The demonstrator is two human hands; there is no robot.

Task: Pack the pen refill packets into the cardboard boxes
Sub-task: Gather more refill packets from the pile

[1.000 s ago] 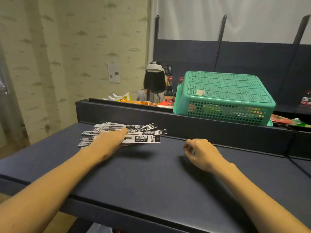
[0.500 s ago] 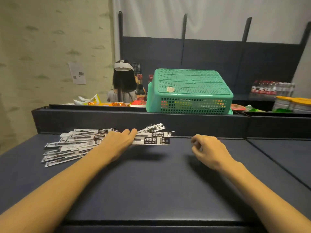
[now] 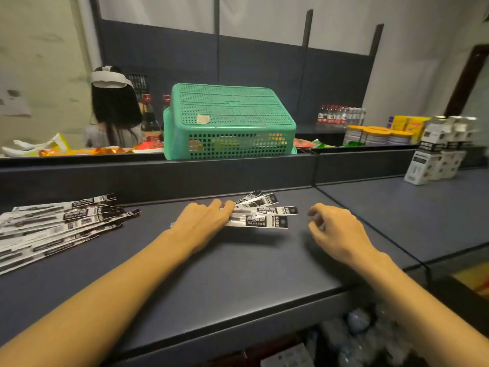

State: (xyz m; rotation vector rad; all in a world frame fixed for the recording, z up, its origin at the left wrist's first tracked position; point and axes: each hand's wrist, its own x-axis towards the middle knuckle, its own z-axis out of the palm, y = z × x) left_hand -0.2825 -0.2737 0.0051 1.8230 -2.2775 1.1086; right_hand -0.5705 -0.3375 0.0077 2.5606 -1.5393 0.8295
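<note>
My left hand (image 3: 203,221) holds a small fan of black-and-white pen refill packets (image 3: 262,215) just above the dark blue table (image 3: 238,274); a shadow lies under them and my thumb is hidden. A larger pile of the same packets (image 3: 58,226) lies spread at the table's left edge. To the right of the fan, my right hand (image 3: 336,229) hovers with loosely curled fingers and holds nothing. Small white cardboard boxes with black print (image 3: 434,160) are stacked at the far right on the adjoining table.
An upturned green plastic basket (image 3: 227,123) sits on the raised ledge behind the table. A person with a headset (image 3: 113,109) stands beyond it. Bottles, tins and snack packs line the back shelf. The table's front edge drops off near my forearms.
My left hand has carried a few packets to the right, away from the main pile. The view has swung right, bringing the white boxes into sight. My right hand stays loosely curled.
</note>
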